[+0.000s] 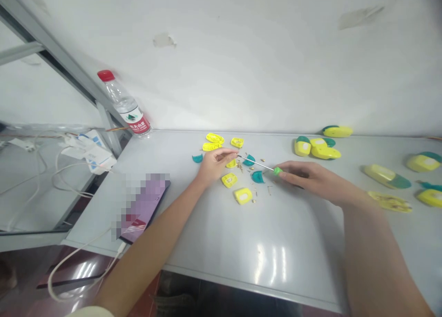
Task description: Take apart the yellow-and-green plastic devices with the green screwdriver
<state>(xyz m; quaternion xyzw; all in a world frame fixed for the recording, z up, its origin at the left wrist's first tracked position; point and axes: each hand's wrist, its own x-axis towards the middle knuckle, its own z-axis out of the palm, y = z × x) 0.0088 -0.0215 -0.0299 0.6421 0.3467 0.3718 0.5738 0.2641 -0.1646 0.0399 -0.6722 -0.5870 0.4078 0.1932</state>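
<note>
My right hand (304,175) is closed round the handle of a screwdriver (257,163) with a green collar. The thin metal shaft points left, and its tip meets the fingertips of my left hand (216,164). Those fingers are pinched together; what they hold, if anything, is too small to make out. Below and beside the hands lie yellow shell pieces (243,196), teal caps (258,177) and small metal bits (241,167). More yellow shells (214,138) lie just behind my left hand.
Several yellow-and-teal cases (324,151) lie at the right on the grey table (221,243). A red-capped water bottle (129,110) leans at the back left. A phone (148,209) with a white cable (57,266) lies at the left, near a white power strip (95,151).
</note>
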